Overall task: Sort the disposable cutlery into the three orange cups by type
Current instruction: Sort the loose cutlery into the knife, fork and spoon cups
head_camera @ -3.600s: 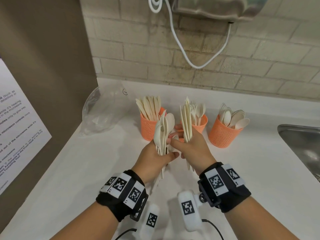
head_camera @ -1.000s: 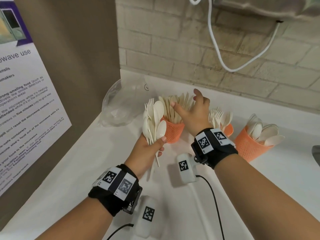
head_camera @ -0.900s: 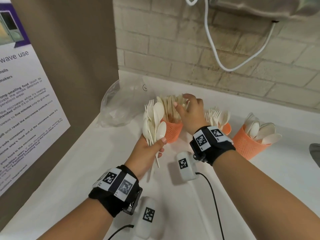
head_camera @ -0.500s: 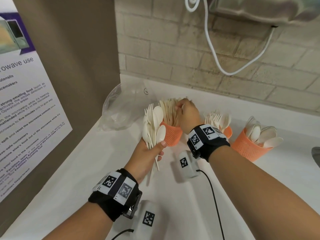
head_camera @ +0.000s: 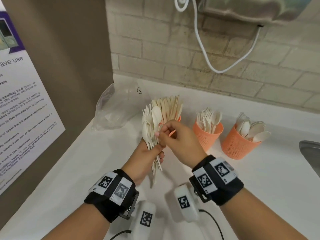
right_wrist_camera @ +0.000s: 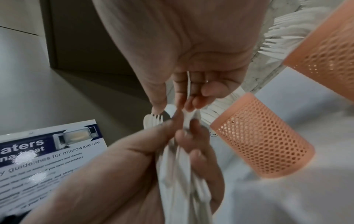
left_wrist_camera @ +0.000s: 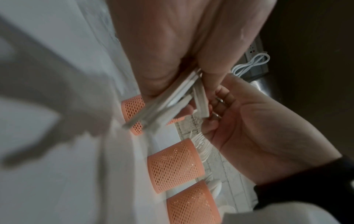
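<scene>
My left hand (head_camera: 156, 153) grips a bundle of pale forks and spoons (head_camera: 152, 125) by the handles, upright in front of the left orange cup (head_camera: 179, 118), which holds knives (head_camera: 170, 106). My right hand (head_camera: 161, 134) pinches one piece in that bundle; I cannot tell its type. The middle cup (head_camera: 207, 137) holds forks, and the right cup (head_camera: 237, 148) holds spoons. In the left wrist view the bundle's handles (left_wrist_camera: 172, 104) stick out below my palm. The right wrist view shows my fingertips (right_wrist_camera: 189, 104) on a thin white piece above the bundle (right_wrist_camera: 182, 174).
A crumpled clear plastic bag (head_camera: 117, 110) lies at the back left against a brown panel with a microwave notice (head_camera: 26, 118). A steel sink edge (head_camera: 310, 153) is at the far right. A white cord (head_camera: 204, 49) hangs on the brick wall.
My right hand has pulled back from the knife cup to the bundle and now pinches a piece in it. My left hand keeps holding the bundle.
</scene>
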Demonstrator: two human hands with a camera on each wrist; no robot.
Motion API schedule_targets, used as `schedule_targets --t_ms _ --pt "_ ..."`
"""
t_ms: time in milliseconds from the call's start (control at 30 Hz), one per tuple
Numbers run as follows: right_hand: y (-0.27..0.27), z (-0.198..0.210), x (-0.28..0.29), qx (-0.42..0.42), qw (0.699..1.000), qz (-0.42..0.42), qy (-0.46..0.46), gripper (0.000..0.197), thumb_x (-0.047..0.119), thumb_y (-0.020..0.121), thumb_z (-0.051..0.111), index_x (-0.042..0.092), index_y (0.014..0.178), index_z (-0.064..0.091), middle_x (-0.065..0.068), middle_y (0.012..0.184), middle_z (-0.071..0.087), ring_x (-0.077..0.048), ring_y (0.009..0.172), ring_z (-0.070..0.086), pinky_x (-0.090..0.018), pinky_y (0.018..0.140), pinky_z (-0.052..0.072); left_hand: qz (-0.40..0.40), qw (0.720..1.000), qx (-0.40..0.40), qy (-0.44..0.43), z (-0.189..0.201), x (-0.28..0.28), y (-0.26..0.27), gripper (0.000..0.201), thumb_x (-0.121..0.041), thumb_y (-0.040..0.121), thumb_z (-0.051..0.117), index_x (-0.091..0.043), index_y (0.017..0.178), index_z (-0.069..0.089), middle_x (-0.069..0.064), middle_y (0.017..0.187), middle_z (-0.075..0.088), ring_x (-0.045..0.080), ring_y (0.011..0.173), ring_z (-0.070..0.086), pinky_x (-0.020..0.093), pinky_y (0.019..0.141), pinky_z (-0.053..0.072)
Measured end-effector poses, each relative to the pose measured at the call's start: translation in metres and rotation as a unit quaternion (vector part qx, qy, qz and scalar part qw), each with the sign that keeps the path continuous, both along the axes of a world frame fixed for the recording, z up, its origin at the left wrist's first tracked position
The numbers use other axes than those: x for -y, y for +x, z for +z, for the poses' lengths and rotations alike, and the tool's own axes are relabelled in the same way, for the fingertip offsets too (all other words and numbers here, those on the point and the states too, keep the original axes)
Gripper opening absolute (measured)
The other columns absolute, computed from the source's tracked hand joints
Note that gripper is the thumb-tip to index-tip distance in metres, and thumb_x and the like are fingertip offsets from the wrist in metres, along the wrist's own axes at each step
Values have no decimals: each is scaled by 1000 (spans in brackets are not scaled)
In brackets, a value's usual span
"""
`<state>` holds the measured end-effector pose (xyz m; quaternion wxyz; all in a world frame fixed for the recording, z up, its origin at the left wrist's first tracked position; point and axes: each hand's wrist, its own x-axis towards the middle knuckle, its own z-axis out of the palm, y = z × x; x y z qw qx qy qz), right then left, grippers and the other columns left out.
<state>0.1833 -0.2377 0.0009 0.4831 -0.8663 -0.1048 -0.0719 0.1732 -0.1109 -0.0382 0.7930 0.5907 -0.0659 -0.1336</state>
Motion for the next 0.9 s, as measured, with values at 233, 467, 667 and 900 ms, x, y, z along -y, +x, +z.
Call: schedule_targets --t_ms 233,467,667,900 --pt "-3 -13 16 -69 996 -55 17 20 23 88 65 3 89 60 -3 73 62 -8 61 58 -26 61 47 -23 998 -49 26 5 6 -11 26 -6 98 45 -20 114 60 -1 86 67 11 75 61 25 68 50" --pt "-10 -17 19 -43 989 -126 67 32 16 78 77 19 90 48 1 79 53 -16 67 59 -24 59 46 -15 998 -52 40 3 11 -17 32 -5 98 46 -22 122 56 -2 96 68 4 76 66 25 70 50" --pt "-20 -15 11 55 993 -107 -12 6 11 86 68 13 85 62 5 90 44 -3 64 49 -7 66 41 -7 998 -37 51 6 13 -20 36 -3 95 47 -25 122 56 0 114 68 18 101 66 24 72 48" --pt "-16 -13 10 -11 993 -117 21 21 28 79 75 23 73 55 -6 98 54 -19 77 60 -31 74 52 -17 998 -34 52 8 13 -20 38 5 92 43 -19 116 60 -2 95 69 11 88 66 26 71 48"
